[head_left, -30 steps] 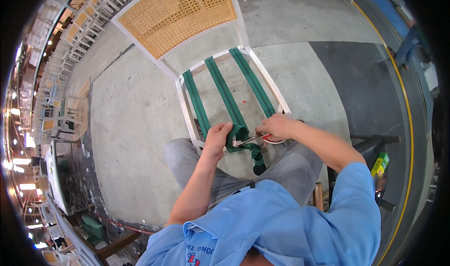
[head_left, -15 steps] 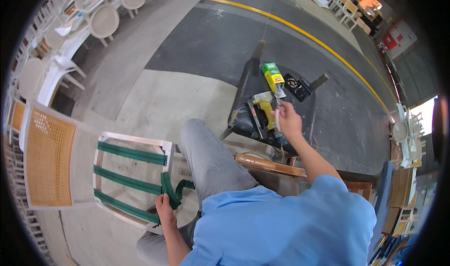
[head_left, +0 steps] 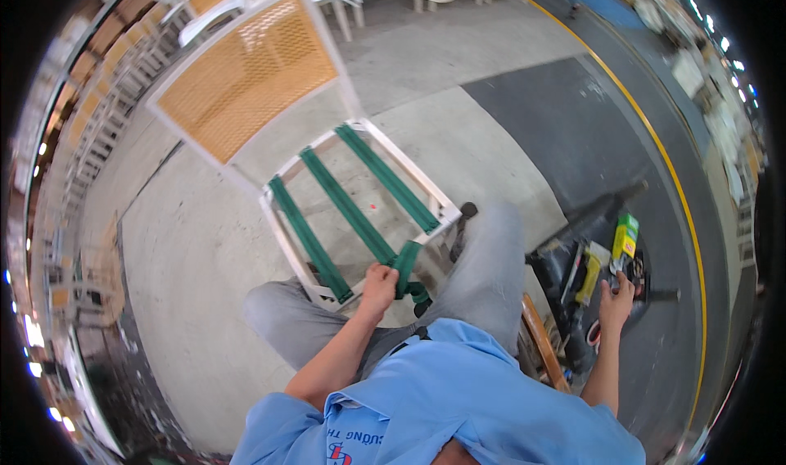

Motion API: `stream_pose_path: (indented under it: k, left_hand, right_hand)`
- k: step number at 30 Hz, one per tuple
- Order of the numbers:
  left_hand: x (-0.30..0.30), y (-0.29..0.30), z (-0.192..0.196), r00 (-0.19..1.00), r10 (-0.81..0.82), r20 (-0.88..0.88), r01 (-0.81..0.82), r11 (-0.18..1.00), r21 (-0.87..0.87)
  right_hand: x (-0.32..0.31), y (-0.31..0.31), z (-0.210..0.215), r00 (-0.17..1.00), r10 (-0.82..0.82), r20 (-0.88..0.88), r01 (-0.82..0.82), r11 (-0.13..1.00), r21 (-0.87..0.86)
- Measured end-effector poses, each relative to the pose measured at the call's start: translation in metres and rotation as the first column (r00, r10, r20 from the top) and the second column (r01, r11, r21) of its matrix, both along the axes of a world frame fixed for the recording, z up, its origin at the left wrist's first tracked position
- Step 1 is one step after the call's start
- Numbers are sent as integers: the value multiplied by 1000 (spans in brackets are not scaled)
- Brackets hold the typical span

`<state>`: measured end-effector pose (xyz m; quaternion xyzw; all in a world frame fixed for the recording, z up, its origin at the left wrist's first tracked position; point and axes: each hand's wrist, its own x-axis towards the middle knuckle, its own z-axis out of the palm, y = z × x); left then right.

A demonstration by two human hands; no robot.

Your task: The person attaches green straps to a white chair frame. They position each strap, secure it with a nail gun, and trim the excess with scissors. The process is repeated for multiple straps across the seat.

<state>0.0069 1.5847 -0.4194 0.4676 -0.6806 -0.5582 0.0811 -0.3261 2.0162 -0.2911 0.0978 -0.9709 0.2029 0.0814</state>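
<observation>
Left hand [head_left: 379, 288] pinching green strap [head_left: 406, 262]; chair [head_left: 254, 80] ahead of it. Right hand [head_left: 616, 301] loosely spread; stapler [head_left: 588, 277] just left of it, box [head_left: 625, 240] just beyond.

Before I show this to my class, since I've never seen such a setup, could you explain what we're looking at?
There is no machine: a person works bare-handed, filmed from a wide camera on the head looking down, so straight edges bend. The left grip, a bare hand, holds green webbing at the front of a white chair frame. The right grip, apparently empty, is over a black seat, where a yellow tool and a green-and-yellow box lie.
</observation>
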Motion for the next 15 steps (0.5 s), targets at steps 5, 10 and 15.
stream_pose_path:
  k: [5, 10, 15]
  left_hand:
    - [-3, 4, 52, 992, 112, -66, -105, 990, 99]
    - [-9, -49, 131, 774, 545, -322, -501, 838, 214]
    - [-2, -94, 239, 577, 425, -697, -321, 903, 285]
  right_hand:
    - [-7, -147, 24, 924, 381, 21, -340, 845, -413]
    - [39, -302, 22, 347, 876, 335, -342, 451, -825]
    - [128, -416, 34, -118, 976, 186, -461, 112, -880]
